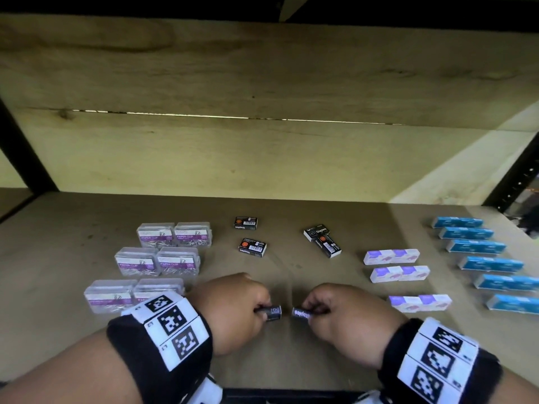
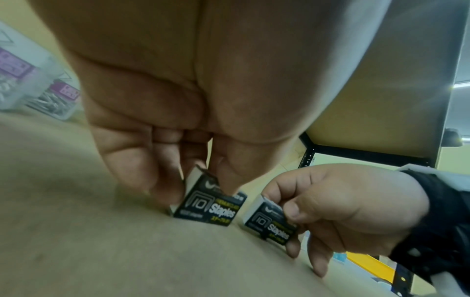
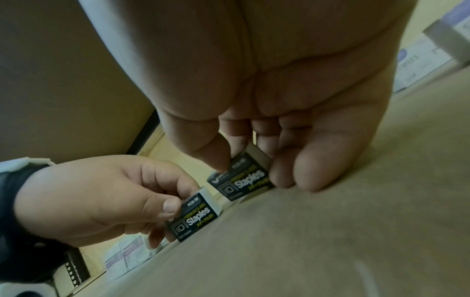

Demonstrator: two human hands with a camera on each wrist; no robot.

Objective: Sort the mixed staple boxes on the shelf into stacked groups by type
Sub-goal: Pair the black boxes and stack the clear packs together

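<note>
1. The left hand (image 1: 233,304) pinches a black box (image 1: 272,312) between thumb and curled fingers, low over the shelf (image 1: 58,258) near its front edge.
2. In the left wrist view that left box (image 2: 211,203) stands on its long edge, its lower edge at the board, with the thumb on its printed face and fingers behind it.
3. The right hand (image 1: 344,313) pinches a second black box (image 1: 303,312) the same way, just at 3 o'clock of the first; the two boxes are near each other but apart.
4. In the right wrist view the right box (image 3: 241,178) is held by the thumb and fingers, its lower edge close to the board; whether it touches cannot be told.
5. At 12 o'clock of the hands lie two single black boxes, one (image 1: 252,247) nearer and one (image 1: 245,222) farther back.
6. At about 1 o'clock two more black boxes (image 1: 322,239) lie touching, one partly on the other.
7. At 10 o'clock six clear paper-clip boxes (image 1: 157,260) stand in three rows of two.
8. At 3 o'clock three rows of purple-and-white boxes (image 1: 399,272) lie one behind another.
9. Farther right, a column of six blue boxes (image 1: 490,263) runs from front to back.
</note>
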